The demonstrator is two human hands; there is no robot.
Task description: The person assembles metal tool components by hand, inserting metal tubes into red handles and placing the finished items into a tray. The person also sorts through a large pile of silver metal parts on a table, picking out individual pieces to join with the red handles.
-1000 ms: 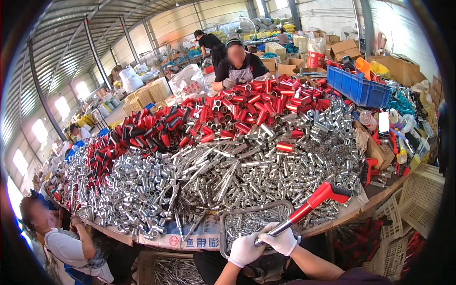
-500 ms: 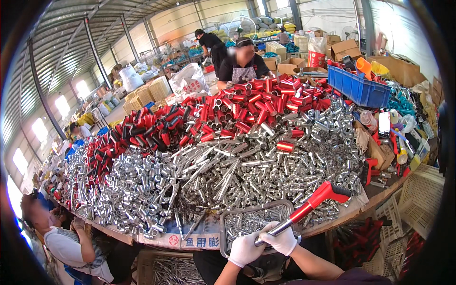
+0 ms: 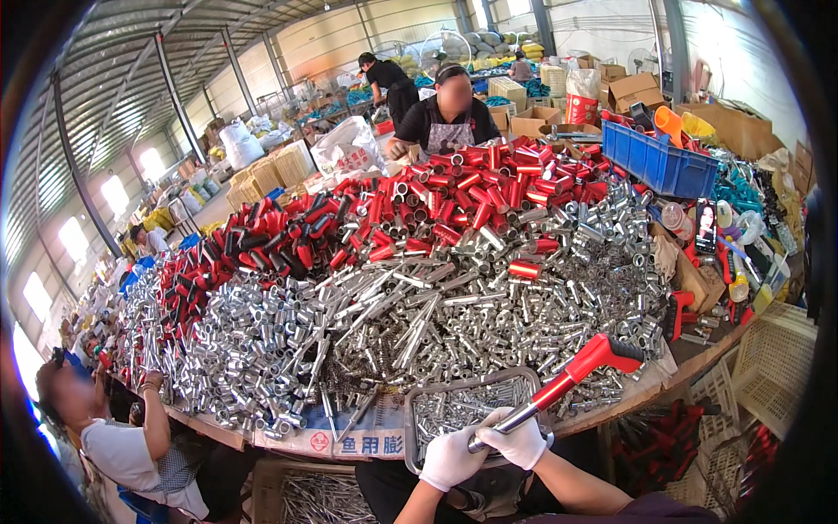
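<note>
Both my hands wear white gloves and hold one tool at the table's near edge. My left hand (image 3: 451, 458) grips the lower end of its silver metal shaft. My right hand (image 3: 521, 442) is closed around the shaft just above. The tool (image 3: 567, 380) has a red handle that slants up to the right, ending in a red and black head. Right behind my hands a metal tray (image 3: 411, 417) holds small silver parts.
A long table carries heaps of silver metal tubes (image 3: 419, 314) and red handles (image 3: 436, 205). A blue crate (image 3: 659, 162) stands at the right. A person (image 3: 449, 109) works at the far side, another person (image 3: 113, 437) at the near left. White crates (image 3: 768, 358) stand at the right.
</note>
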